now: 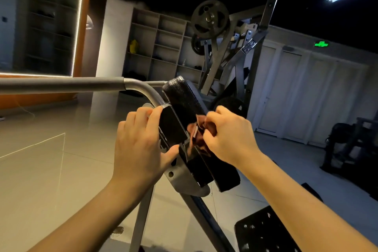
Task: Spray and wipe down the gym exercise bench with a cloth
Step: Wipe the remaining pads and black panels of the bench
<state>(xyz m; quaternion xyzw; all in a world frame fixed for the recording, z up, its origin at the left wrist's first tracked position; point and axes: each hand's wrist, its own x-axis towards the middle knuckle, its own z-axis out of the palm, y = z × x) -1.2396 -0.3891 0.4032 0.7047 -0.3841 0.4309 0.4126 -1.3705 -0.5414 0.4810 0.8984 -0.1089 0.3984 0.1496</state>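
The bench's black padded part (181,93) stands edge-on in the middle of the head view, mounted on a grey metal frame (180,176). My left hand (141,143) grips the black bracket (170,129) on the pad's left side, fingers over its top and thumb underneath. My right hand (227,135) holds a bunched dark red cloth (201,135) and presses it against the back of the pad. Most of the cloth is hidden by my fingers. No spray bottle is in view.
A grey handle bar (61,84) runs left from the frame. A plate-loaded machine (225,47) stands behind, and open shelves (161,47) line the back wall. A black footplate (263,231) lies at the lower right. Dark equipment (351,145) sits at the far right on the tiled floor.
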